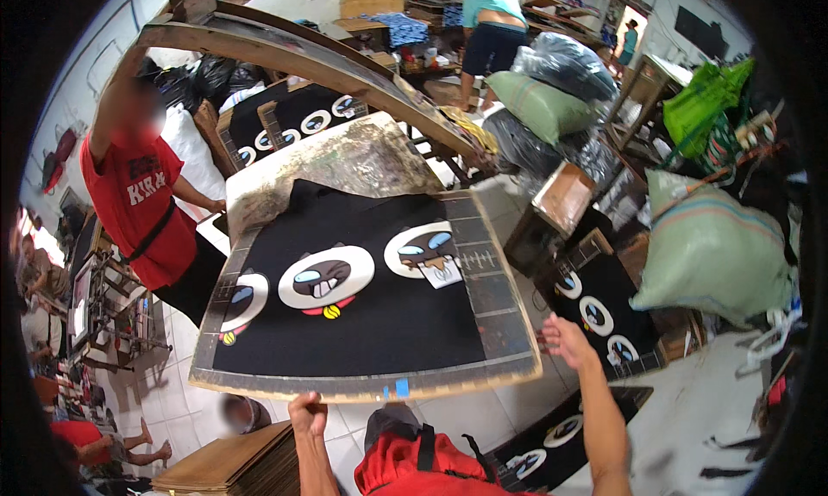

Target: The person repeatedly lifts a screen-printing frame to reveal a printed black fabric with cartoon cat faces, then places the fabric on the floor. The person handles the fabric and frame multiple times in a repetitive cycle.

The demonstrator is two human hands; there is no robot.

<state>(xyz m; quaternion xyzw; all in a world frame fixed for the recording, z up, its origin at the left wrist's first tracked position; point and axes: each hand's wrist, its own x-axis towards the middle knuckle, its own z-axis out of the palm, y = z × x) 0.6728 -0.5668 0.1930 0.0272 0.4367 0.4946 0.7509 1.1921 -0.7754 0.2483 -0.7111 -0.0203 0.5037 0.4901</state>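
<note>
In front of me is a wooden printing board (509, 341), tilted, with marked lines along its right side. Black fabric (371, 349) lies over it, printed with white-ringed cartoon faces, and its far edge hangs loosely over the pale, stained table. My left hand (309, 414) grips the board's near edge from below, the thumb at the rim. Just off the board's right edge is my right hand (567, 341), fingers apart and pointing toward it; contact there is hard to make out.
Across the stained table (328, 155), a person in red (138, 185) holds up a large wooden screen frame (285, 52). More boards with printed black fabric (595, 315) stand low at right. Stuffed sacks (716, 246) fill the right side. Stacked brown boards (226, 461) sit at lower left.
</note>
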